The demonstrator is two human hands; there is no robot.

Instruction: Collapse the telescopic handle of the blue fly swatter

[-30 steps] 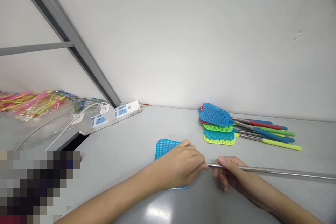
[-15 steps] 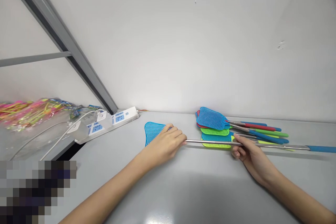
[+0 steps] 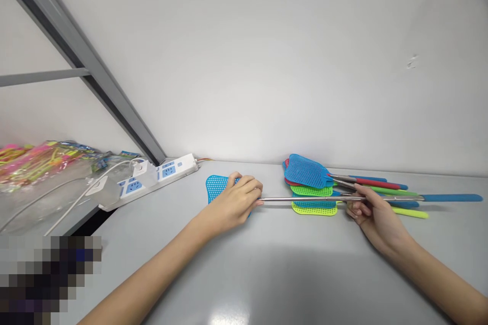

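A blue fly swatter [image 3: 215,188] with a long metal rod and blue handle stretches sideways between my hands. My left hand [image 3: 238,200] is closed around it where the head meets the rod, covering part of the perforated head. Further along the rod, toward the handle, my right hand [image 3: 368,210] pinches the metal between thumb and fingers. Behind the rod lies a pile of fly swatters [image 3: 307,171] with blue, red, green and yellow-green heads, their handles pointing right. The held rod crosses in front of the lower ones.
A white power strip [image 3: 177,166] with plugs and cables lies at the left, by a grey metal frame post [image 3: 114,96]. Clear plastic bags [image 3: 49,165] with colourful items sit beyond it. A white wall [image 3: 244,61] rises behind the grey table [image 3: 267,274].
The rod's handle end has swung up and left, so the whole blue handle now shows. My right hand has shifted slightly right along the rod. The view has moved a little.
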